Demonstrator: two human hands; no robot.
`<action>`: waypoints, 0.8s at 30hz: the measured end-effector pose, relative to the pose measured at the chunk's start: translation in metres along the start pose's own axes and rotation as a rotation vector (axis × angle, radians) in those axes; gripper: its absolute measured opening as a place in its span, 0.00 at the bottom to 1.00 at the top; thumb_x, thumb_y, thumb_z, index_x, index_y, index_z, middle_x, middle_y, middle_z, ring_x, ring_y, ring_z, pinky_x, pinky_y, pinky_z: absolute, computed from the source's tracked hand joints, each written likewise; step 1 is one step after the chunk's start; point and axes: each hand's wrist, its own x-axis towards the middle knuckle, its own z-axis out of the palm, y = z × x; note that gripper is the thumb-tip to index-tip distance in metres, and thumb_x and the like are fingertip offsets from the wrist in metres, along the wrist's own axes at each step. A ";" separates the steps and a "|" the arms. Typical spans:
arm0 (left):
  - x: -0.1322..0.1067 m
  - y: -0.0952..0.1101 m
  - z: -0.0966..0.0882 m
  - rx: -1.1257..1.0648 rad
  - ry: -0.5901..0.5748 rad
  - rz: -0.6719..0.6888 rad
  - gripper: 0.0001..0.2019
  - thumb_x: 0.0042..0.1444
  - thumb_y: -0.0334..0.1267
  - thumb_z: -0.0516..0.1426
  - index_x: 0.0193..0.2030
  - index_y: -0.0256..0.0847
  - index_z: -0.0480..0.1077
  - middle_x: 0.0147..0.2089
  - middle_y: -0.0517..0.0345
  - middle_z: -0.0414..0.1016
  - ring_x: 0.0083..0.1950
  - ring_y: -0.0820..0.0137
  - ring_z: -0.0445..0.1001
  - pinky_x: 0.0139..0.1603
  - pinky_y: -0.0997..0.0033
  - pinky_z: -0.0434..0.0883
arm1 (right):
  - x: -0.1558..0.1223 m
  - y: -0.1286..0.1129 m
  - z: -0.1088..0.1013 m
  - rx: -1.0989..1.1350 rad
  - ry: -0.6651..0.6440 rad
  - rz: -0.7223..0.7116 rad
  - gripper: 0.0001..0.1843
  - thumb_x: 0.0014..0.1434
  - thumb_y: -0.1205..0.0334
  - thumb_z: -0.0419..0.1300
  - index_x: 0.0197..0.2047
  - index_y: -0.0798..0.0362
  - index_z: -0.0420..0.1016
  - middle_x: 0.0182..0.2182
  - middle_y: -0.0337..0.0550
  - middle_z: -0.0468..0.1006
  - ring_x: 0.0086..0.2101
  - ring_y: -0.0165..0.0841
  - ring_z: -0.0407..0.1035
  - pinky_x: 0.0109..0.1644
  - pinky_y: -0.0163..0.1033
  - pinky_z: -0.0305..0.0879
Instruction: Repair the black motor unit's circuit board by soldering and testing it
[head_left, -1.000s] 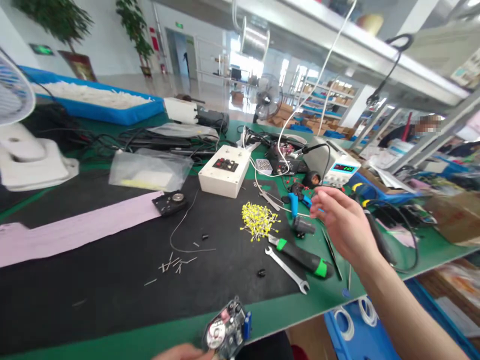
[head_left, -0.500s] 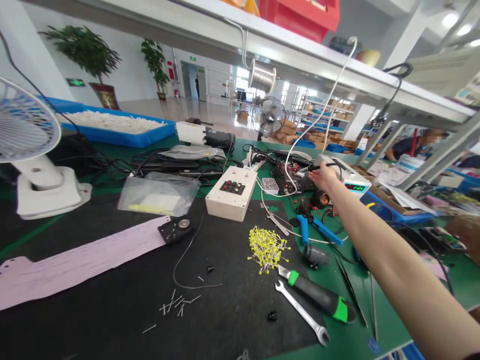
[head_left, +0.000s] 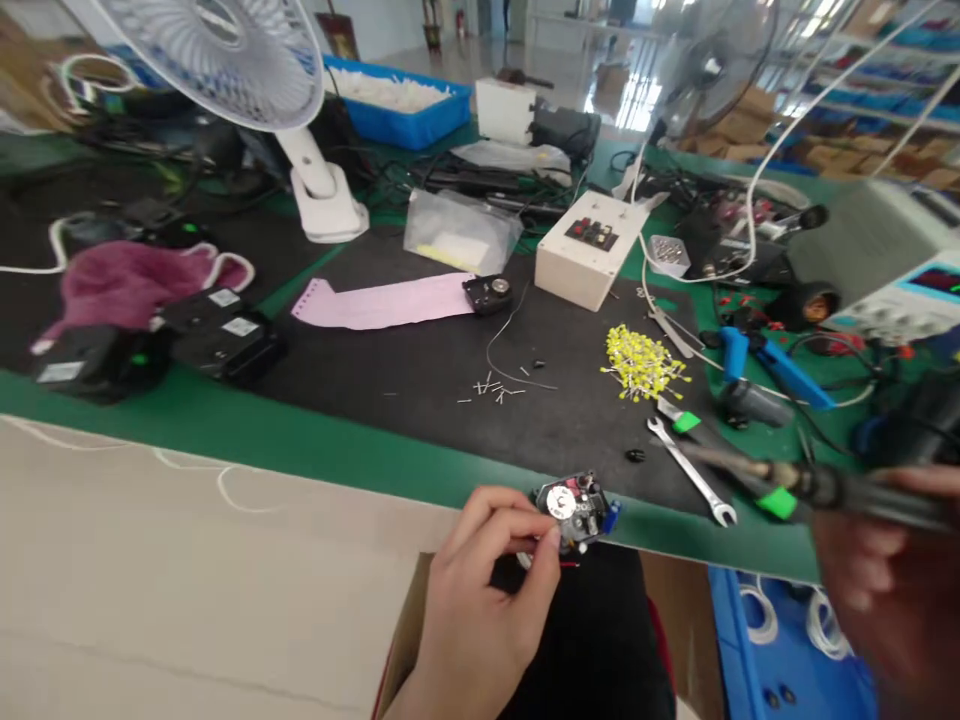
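Note:
My left hand [head_left: 491, 590] is closed at the table's front edge, thumb and fingers pinching a small black electronic module [head_left: 589, 508]. The module has a white round disc, a blue part on its right and a bit of red wire below. At the far right, my right hand [head_left: 862, 565], blurred, grips a soldering iron [head_left: 814, 487]. The iron's metal tip points left, over an open-end wrench [head_left: 690, 470] and a black-and-green utility knife [head_left: 776, 500]. A small black part [head_left: 635, 455] sits left of the wrench.
Yellow-headed components [head_left: 641, 362] lie piled on the black mat [head_left: 420, 385], near several loose metal pins [head_left: 495, 388]. Behind them stand a cream switch box [head_left: 570, 265] and a power supply [head_left: 892, 260]. A white fan [head_left: 322, 190], pink strip [head_left: 397, 303] and purple cloth [head_left: 142, 285] are leftward.
My right hand has drawn back from the rear equipment toward the front right, now with the soldering iron. The view has swung left and down, bringing my left hand and the module into sight.

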 end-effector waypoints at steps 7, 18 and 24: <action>-0.009 0.005 0.014 -0.190 0.041 -0.100 0.04 0.64 0.29 0.61 0.39 0.41 0.77 0.45 0.57 0.70 0.33 0.76 0.80 0.35 0.76 0.85 | -0.038 0.034 0.016 0.285 0.011 0.203 0.11 0.65 0.62 0.60 0.39 0.47 0.86 0.21 0.46 0.76 0.17 0.37 0.68 0.14 0.41 0.61; -0.023 0.011 0.042 -0.072 0.172 -0.027 0.08 0.60 0.24 0.62 0.42 0.41 0.77 0.46 0.56 0.70 0.39 0.73 0.79 0.39 0.74 0.83 | -0.048 0.041 -0.003 0.170 0.086 0.212 0.08 0.61 0.62 0.64 0.35 0.45 0.86 0.24 0.50 0.75 0.20 0.42 0.67 0.16 0.50 0.62; -0.029 0.010 0.047 -0.032 0.204 -0.045 0.09 0.60 0.23 0.63 0.41 0.41 0.76 0.45 0.56 0.71 0.40 0.73 0.78 0.39 0.75 0.80 | -0.049 0.042 0.002 0.233 -0.015 0.236 0.10 0.63 0.64 0.62 0.37 0.48 0.87 0.22 0.52 0.75 0.19 0.41 0.69 0.15 0.48 0.66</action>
